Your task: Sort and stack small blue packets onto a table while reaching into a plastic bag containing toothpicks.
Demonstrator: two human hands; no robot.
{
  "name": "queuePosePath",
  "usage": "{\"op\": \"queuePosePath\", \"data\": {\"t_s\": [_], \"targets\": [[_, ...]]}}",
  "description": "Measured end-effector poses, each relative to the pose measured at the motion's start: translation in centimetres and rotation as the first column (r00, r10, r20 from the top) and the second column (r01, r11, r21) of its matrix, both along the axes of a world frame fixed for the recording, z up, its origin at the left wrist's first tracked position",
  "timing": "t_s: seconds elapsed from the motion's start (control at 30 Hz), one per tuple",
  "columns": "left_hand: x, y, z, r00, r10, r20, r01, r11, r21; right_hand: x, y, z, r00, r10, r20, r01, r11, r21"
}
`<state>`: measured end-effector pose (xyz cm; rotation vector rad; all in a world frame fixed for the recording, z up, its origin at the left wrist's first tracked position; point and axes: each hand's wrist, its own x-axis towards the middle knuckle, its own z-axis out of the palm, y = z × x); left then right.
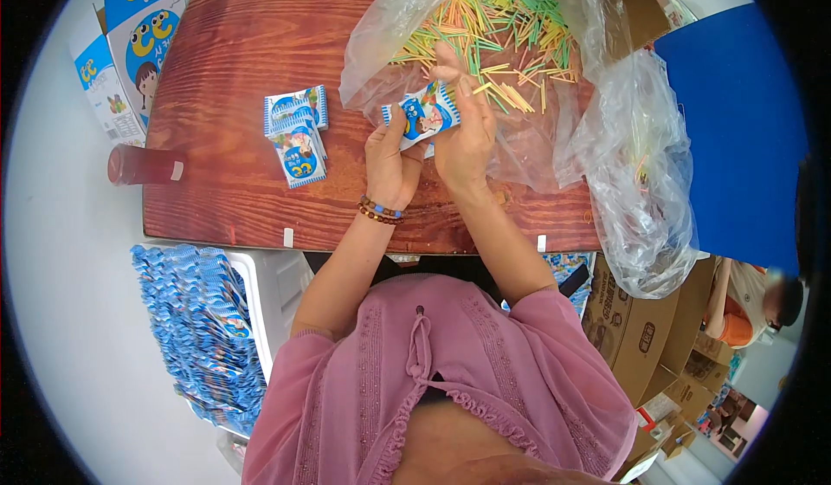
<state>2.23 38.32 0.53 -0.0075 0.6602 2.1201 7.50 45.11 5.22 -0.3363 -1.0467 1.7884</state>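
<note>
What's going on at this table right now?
A person's left hand pinches a blue-and-white packet, with the right hand against its other end; whether that one grips too is unclear. Just beyond, thin coloured sticks lie loose on a clear plastic bag. A small overlapping pile of similar packets lies on the wooden table, left of the hands.

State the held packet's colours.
The packet is mainly blue and white, clearest in the head view.
</note>
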Motion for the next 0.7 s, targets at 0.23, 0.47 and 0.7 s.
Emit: {"op": "queuePosePath", "data": {"t_s": [0.23, 0.47, 0.7], "targets": [[-0.1, 0.2, -0.6, 0.996, -0.075, 0.044, 0.072, 0.996, 0.055, 0.3, 1.0, -0.5, 0.990, 0.097, 0.098, -0.113, 0.977, 0.181], [0.2, 0.3, -0.8, 0.984, -0.099, 0.151, 0.084, 0.991, 0.101, 1.4, 1.0, 1.3, 0.913, 0.051, 0.406, -0.253, 0.850, 0.463], [-0.1, -0.8, -1.4, 0.978, -0.118, 0.172, 0.078, 0.971, 0.226, 3.3, 1.3, 0.4, 0.931, 0.125, 0.344, -0.248, 0.906, 0.344]]}}
